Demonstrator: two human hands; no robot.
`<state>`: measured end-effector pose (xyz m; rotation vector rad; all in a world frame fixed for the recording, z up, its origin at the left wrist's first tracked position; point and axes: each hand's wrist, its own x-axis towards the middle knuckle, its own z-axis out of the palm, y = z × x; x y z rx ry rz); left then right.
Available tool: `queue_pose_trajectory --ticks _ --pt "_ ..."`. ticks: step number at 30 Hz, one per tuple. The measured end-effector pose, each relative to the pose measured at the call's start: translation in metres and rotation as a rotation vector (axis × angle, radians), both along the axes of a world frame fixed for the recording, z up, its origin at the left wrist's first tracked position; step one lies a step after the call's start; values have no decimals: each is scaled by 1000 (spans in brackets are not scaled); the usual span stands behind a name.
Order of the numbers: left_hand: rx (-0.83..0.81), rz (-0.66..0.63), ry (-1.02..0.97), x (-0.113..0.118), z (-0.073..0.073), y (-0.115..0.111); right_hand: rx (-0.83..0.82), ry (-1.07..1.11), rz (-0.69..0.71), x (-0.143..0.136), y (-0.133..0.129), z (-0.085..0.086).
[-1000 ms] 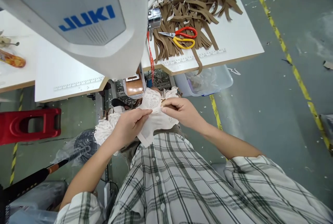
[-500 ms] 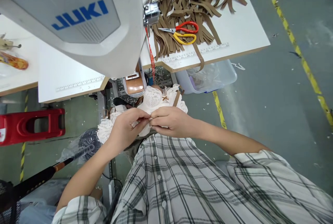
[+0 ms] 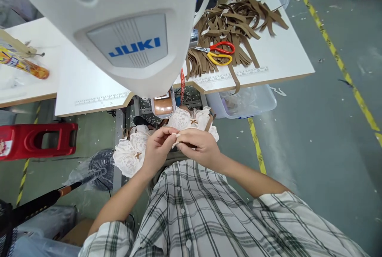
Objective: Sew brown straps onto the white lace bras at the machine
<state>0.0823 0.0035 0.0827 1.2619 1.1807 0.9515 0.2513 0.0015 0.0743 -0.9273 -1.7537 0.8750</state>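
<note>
Below the white sewing machine (image 3: pixel 119 30), you are mid-way through readying a small lace piece (image 3: pixel 176 134) at your lap, fingers working its edge. Your left hand (image 3: pixel 158 147) curls in, thumb and forefinger pinched on the lace; your right hand (image 3: pixel 198 147) meets it fingertip to fingertip, also clamped on the lace. Judging by this, the next move calls for a firm, even hold.

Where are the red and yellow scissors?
The scissors lie on the pile of brown strips on the white table, right of the sewing machine.
</note>
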Motion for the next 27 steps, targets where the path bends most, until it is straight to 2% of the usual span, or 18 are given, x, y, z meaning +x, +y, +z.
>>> queue_pose_trajectory --ticks 5,8,12,15,18,20,23,27 --pt "395 -13 419 -7 2 -1 -42 -65 42 3 0 8" --pt "558 13 505 -10 0 1 -97 -58 49 1 0 9" --pt "602 -16 491 -10 -3 2 -204 4 19 0 2 11" --pt "593 -3 513 -11 -1 2 -269 -32 37 6 10 15" --pt "637 23 561 -13 5 2 -211 -203 -56 16 21 22" --pt "721 -19 584 -14 12 3 -111 -355 -111 20 27 27" --pt "844 -109 608 -14 21 5 -27 -496 -50 22 32 33" --pt "857 -155 623 -15 28 10 -92 -457 62 22 34 39"
